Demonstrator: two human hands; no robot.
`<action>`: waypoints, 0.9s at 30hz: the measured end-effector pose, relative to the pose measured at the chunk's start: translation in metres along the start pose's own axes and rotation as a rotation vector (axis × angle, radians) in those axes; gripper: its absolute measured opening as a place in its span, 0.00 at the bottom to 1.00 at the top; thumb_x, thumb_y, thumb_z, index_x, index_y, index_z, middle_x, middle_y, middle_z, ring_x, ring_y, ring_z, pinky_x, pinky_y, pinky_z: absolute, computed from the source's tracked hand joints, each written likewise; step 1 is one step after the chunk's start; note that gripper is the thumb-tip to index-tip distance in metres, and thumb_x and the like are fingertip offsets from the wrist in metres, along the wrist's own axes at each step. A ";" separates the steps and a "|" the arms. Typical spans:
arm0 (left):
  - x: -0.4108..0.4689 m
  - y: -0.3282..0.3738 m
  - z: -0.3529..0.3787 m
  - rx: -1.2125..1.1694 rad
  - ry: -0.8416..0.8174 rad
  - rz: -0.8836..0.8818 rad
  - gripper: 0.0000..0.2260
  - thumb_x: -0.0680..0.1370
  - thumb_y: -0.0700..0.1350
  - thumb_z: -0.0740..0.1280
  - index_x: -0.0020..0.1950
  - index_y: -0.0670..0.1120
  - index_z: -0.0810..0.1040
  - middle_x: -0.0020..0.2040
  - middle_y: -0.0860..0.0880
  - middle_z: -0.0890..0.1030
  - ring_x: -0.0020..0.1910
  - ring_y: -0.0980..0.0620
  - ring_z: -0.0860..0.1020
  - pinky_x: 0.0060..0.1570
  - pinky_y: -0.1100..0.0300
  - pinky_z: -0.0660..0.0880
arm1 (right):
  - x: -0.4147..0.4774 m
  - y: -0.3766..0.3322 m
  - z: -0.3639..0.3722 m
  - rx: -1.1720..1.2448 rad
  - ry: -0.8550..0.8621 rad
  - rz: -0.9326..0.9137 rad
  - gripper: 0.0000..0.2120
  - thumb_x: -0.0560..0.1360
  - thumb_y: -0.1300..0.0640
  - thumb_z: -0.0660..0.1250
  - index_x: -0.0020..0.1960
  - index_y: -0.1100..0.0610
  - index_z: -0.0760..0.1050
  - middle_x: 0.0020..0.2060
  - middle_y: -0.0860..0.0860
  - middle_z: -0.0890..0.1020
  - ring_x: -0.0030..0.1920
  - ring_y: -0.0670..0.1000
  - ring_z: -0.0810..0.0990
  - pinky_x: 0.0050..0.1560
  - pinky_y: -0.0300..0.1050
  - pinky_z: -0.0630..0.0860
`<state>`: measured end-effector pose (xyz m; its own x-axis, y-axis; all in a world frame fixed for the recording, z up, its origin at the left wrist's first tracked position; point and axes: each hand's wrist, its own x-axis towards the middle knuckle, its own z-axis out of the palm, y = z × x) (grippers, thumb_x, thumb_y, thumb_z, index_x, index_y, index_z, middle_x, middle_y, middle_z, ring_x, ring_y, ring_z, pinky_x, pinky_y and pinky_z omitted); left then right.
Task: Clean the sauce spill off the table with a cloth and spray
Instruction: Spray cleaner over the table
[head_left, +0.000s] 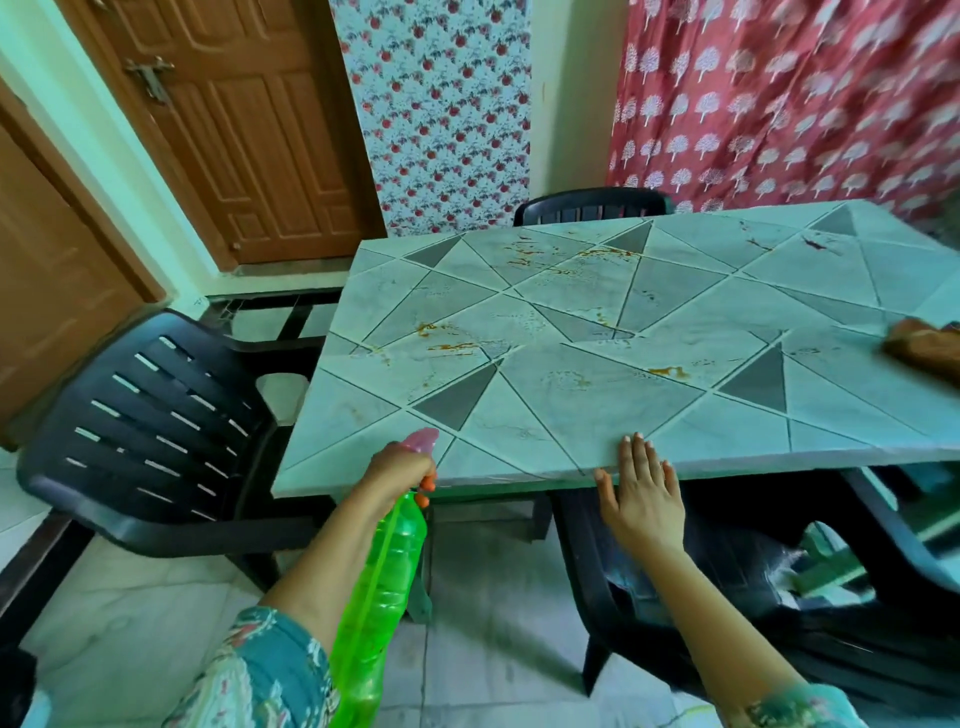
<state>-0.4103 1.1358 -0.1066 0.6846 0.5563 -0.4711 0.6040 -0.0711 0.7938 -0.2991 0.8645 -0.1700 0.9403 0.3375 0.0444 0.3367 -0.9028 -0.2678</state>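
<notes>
Most of job ahead: table (675, 415) carries orange sauce streaks (452, 347) left, middle, far side, none wiped by look of it. Spray bottle (384, 571) at near edge, your left hand (397, 467) wrapped round its neck, nozzle toward tabletop. Your right hand (644, 493) flat, fingers straight, on table edge. Blurred brown shape (924, 348) far right, cloth maybe, can't tell.

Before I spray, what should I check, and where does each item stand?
1. Spray bottle gripped in left hand: ok.
2. Pink nozzle over the near edge of the table: ok.
3. Sauce stains in view, unwiped: ok.
4. Right hand free, flat on the table edge: ok.
5. Cloth within reach: cannot tell; only a blurred brown object shows at the right edge.
</notes>
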 end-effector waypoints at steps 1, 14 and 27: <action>0.004 0.009 0.019 0.010 -0.023 0.011 0.32 0.61 0.33 0.63 0.63 0.52 0.76 0.46 0.44 0.78 0.31 0.47 0.76 0.25 0.62 0.73 | 0.001 0.014 -0.004 -0.011 0.006 0.015 0.43 0.69 0.35 0.29 0.77 0.57 0.47 0.76 0.52 0.49 0.76 0.50 0.47 0.74 0.47 0.41; -0.012 0.108 0.218 0.272 -0.392 0.155 0.23 0.70 0.32 0.62 0.62 0.50 0.75 0.38 0.42 0.81 0.32 0.44 0.77 0.31 0.57 0.76 | 0.009 0.120 -0.024 -0.005 0.060 0.085 0.35 0.76 0.39 0.41 0.74 0.58 0.60 0.73 0.55 0.63 0.73 0.55 0.62 0.70 0.48 0.48; -0.038 0.029 0.098 0.079 -0.101 -0.011 0.29 0.71 0.29 0.60 0.67 0.53 0.72 0.42 0.46 0.78 0.35 0.50 0.76 0.21 0.64 0.72 | -0.007 0.055 0.008 0.085 0.103 -0.060 0.34 0.78 0.41 0.43 0.75 0.63 0.54 0.75 0.57 0.55 0.75 0.55 0.54 0.73 0.45 0.40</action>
<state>-0.3789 1.0314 -0.1035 0.7131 0.4716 -0.5187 0.6389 -0.1328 0.7577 -0.2874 0.8150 -0.1924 0.9203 0.3570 0.1603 0.3910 -0.8546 -0.3418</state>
